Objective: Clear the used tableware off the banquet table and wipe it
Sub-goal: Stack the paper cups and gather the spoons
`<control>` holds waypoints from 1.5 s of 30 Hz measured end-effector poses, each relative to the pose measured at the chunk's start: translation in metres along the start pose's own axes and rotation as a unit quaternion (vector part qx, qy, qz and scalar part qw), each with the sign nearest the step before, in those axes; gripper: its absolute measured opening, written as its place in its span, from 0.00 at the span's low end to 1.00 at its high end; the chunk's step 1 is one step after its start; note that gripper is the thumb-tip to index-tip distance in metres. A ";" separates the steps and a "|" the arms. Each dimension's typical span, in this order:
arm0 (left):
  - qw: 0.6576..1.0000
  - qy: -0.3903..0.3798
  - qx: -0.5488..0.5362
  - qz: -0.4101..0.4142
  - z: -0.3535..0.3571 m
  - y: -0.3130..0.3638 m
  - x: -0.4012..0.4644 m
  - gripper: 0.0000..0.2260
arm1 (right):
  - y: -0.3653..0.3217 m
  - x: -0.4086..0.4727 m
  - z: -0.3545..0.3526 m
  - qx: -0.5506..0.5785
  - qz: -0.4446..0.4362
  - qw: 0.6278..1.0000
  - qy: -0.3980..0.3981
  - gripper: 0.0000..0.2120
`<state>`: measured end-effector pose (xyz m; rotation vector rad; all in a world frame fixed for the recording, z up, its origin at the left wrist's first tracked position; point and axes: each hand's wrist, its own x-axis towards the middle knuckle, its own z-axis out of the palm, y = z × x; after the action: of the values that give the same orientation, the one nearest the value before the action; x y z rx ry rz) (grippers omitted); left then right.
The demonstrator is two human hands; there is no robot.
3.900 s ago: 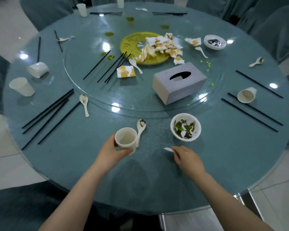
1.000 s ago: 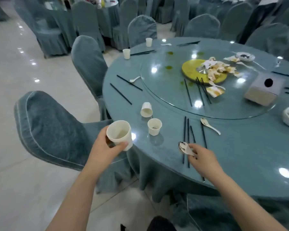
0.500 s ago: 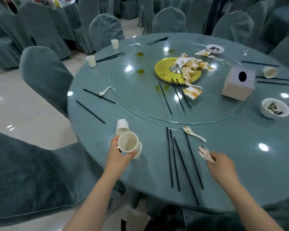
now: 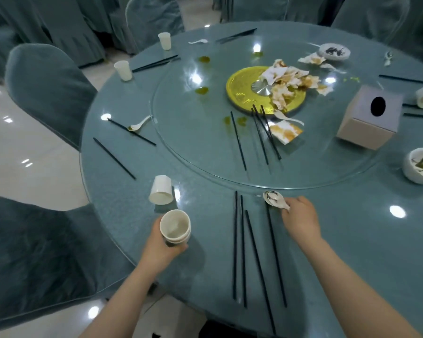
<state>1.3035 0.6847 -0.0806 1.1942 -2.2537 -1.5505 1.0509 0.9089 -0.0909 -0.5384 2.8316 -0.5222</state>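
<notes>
Head view: I see my left hand (image 4: 163, 242) with fingers wrapped around stacked cups (image 4: 175, 226) (two, it seems), near the tabletop (image 4: 205, 264) edge. My right hand (image 4: 299, 219) pinches a white spoon (image 4: 275, 200) beside four black chopsticks (image 4: 241, 250).

You stand at a big round blue table (image 4: 352, 240) with a glass turning plate (image 4: 193, 147) in its middle. Black chopsticks (image 4: 239, 252), a tipped cup (image 4: 161, 190), a spoon (image 4: 137, 124) and a bowl (image 4: 420, 165) lie on it.
</notes>
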 end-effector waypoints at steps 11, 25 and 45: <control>0.997 0.038 -0.059 0.043 -0.025 0.019 0.001 0.22 | 0.002 0.012 0.019 -0.049 0.012 0.998 -0.033 0.07; 0.988 0.104 -0.098 0.062 -0.146 -0.009 -0.036 0.30 | -0.123 -0.075 0.026 0.086 -0.064 0.992 -0.061 0.08; 0.980 0.152 -0.111 0.064 -0.247 -0.005 0.021 0.31 | -0.269 -0.007 0.087 0.042 -0.089 0.987 -0.125 0.20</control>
<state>1.4227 0.4925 0.0201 1.1128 -1.8724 -1.4162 1.1648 0.6517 -0.0675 -0.7853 2.5270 -0.5598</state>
